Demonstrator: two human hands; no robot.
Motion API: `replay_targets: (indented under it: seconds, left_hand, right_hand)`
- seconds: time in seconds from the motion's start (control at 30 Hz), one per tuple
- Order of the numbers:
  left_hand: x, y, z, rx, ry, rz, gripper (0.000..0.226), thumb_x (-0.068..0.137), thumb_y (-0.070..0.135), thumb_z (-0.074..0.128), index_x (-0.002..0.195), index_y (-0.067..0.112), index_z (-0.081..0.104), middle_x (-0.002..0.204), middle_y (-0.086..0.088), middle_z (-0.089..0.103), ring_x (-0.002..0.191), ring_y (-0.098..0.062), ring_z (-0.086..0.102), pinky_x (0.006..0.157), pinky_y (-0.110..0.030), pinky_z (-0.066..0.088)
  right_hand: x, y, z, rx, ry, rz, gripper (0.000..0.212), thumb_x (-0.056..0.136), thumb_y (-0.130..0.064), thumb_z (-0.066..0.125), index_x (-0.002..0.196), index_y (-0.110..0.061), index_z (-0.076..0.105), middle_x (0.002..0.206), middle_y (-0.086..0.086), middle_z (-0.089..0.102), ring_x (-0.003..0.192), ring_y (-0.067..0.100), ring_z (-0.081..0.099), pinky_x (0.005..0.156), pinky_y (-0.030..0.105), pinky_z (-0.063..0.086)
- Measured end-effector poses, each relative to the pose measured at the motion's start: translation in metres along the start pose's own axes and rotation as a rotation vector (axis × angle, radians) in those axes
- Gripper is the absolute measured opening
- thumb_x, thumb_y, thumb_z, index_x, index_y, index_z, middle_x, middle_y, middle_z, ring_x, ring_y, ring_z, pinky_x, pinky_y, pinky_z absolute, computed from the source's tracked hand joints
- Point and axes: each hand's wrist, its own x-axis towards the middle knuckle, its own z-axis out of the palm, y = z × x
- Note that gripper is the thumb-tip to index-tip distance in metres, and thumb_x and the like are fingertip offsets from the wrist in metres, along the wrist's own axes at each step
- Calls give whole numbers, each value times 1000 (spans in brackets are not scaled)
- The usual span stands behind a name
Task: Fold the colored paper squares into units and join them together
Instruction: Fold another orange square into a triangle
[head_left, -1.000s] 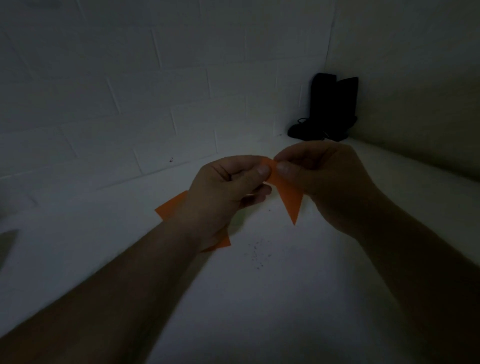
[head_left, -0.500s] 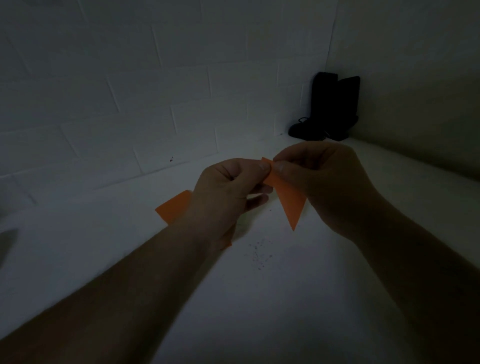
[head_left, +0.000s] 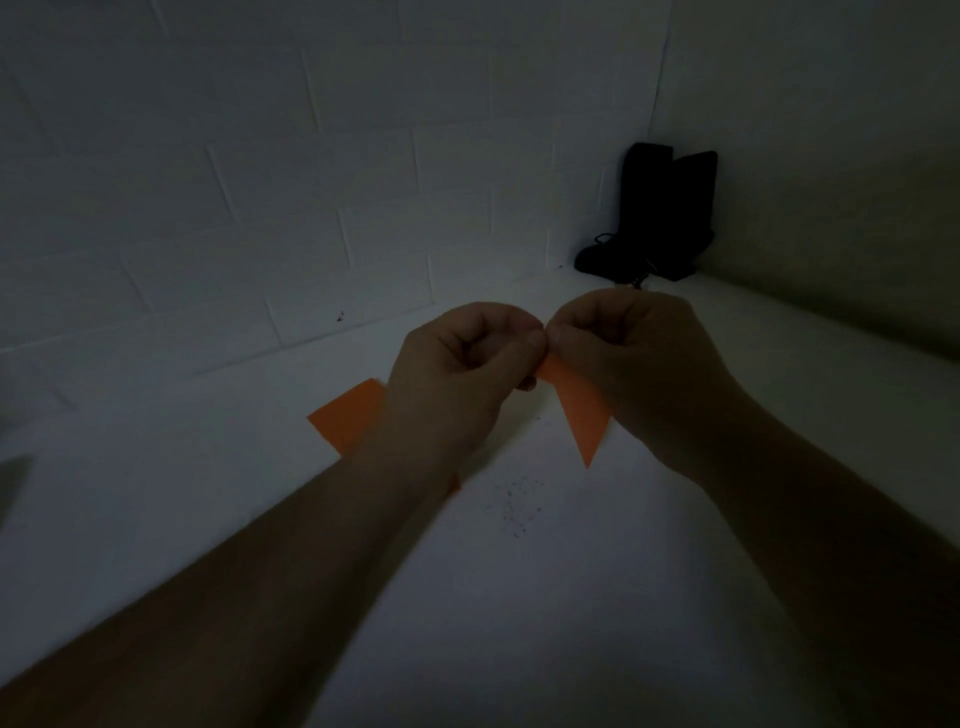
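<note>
Two hands (head_left: 545, 374), two orange paper pieces (head_left: 579, 410) (head_left: 348, 415), and seemingly two dark objects (head_left: 660, 213) in the corner.

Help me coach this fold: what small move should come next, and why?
Probably slide the pinch down the edge to sharpen the crease. Both hands, left hand and right hand, pinch the top of the folded orange paper, whose point hangs free above the table. Another orange sheet waits behind the left wrist.

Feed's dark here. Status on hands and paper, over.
Left hand and right hand both pinch the folded orange paper, point hanging down. More orange paper lies on the table. Nothing blocking.
</note>
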Motion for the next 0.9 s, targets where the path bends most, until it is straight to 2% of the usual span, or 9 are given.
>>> replay_targets:
  seconds: [0.1,0.17,0.27,0.37,0.47,0.63,0.7,0.8,0.9]
  left_hand:
    - [1,-1,-4,59,28,26,10,98,18,67,92,19,74,86,-7,75,79,-25,68,78,-46,57]
    - [3,0,-6,42,43,-7,13,101,17,62,93,17,73,88,-5,74,83,-25,67,85,-51,58]
    - [4,2,-6,-13,29,-90,14,103,18,60,95,16,72,88,-2,72,86,-15,67,90,-44,58]
    - [5,2,-8,-45,18,-137,15,103,22,59,94,19,71,92,-3,73,89,-15,68,89,-38,58]
    - [6,3,-10,-68,45,-165,15,103,25,60,94,20,71,93,-1,74,90,-14,69,92,-40,58]
    - [6,3,-9,-42,59,-140,9,100,26,65,98,20,71,93,0,72,91,-14,67,96,-47,57]
    - [7,2,-7,-49,90,-134,19,95,31,71,106,19,63,94,-1,66,88,-14,65,92,-46,59]
    - [7,-1,-5,14,113,-94,24,95,32,71,94,16,53,85,-4,56,80,-16,60,88,-48,61]
    - [4,-2,0,75,68,-50,13,98,29,69,93,17,65,86,-9,67,79,-23,67,87,-51,60]
  right_hand:
    - [1,1,0,42,4,23,18,91,-13,70,80,-28,71,82,-14,72,74,-1,67,61,9,50]
    - [2,3,-1,33,-5,55,17,91,-15,70,80,-28,72,81,-11,73,76,7,69,64,17,55]
    - [2,6,-2,7,-5,91,16,92,-18,70,79,-28,71,79,-7,72,76,16,69,69,30,57]
    - [3,6,-3,48,-1,119,17,90,-17,72,77,-28,72,78,-7,73,75,15,70,70,29,58]
    - [5,9,-7,65,24,143,15,88,-17,75,77,-28,73,77,-9,73,77,14,69,72,31,55]
    - [5,10,-6,62,103,165,19,88,-13,74,71,-21,70,59,-11,66,56,2,62,63,25,47]
    - [7,10,-5,126,157,192,23,88,-11,73,67,-19,68,52,-11,60,50,3,55,61,27,45]
    - [9,7,-6,347,196,288,27,91,-15,72,64,-20,72,54,-2,56,52,12,49,58,31,43]
    - [5,5,-3,445,107,348,26,94,-19,67,69,-22,69,61,0,57,59,12,54,62,27,48]
